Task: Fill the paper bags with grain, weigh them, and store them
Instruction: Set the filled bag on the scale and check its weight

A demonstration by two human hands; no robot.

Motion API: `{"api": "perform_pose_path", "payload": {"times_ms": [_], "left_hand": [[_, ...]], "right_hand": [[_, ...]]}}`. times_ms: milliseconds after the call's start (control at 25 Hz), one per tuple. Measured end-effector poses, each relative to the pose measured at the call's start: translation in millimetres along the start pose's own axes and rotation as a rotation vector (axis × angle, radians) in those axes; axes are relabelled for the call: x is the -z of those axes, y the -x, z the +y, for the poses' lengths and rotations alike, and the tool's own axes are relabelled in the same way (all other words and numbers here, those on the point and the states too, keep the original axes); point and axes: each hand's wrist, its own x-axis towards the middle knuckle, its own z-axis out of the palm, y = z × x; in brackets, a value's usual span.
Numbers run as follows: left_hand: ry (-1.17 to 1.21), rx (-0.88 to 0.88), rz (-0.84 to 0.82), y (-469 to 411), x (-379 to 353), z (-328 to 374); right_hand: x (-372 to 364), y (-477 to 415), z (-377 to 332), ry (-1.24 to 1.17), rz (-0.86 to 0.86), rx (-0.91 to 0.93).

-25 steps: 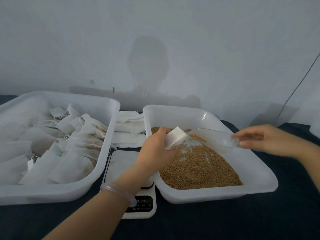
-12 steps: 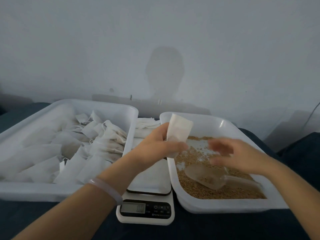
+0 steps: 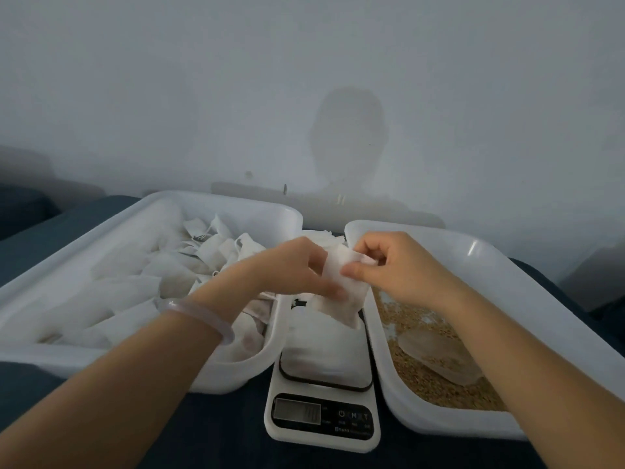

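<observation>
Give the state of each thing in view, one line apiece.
left hand, pinching paper bag
right hand, pinching bag's top edge
paper bag, held over scale
scoop, lying on grain, unheld
scale, display unreadable
left tray, holds piled bags
right tray, holds grain

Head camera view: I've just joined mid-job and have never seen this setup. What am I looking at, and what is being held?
There is no machine here. A person works with bare hands, and the single camera sits on their head, looking forward and down.

The left hand, with a bracelet at the wrist, and the right hand both grip one small white paper bag. In this view the bag is over the scale.

On the dark cloth, the left tray holds many white bags. The right tray holds grain, with a clear scoop lying on it. The scale's display is too blurred to read.
</observation>
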Motion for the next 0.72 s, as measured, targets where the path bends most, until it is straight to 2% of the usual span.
{"api": "perform_pose_path", "payload": {"times_ms": [80, 160, 240, 360, 520, 720], "left_hand": [[-0.305, 0.098, -0.032, -6, -1, -6], [-0.433, 0.113, -0.121, -10, -8, -9], [-0.466, 0.084, -0.147, -13, -14, -14], [-0.401, 0.036, -0.072, -13, -19, -18], [-0.488, -0.005, -0.058, -13, -25, -22], [-0.657, 0.026, -0.121, -16, -34, -13]], "right_hand": [[-13, -5, 6, 0.120, -0.076, -0.019], [-23, -7, 10, 0.191, -0.166, -0.041], [-29, -8, 12, 0.237, -0.252, -0.061], [-32, -10, 15, 0.352, -0.356, -0.099], [-39, -11, 19, 0.399, -0.360, -0.112], [-49, -7, 19, 0.424, -0.410, -0.080]]}}
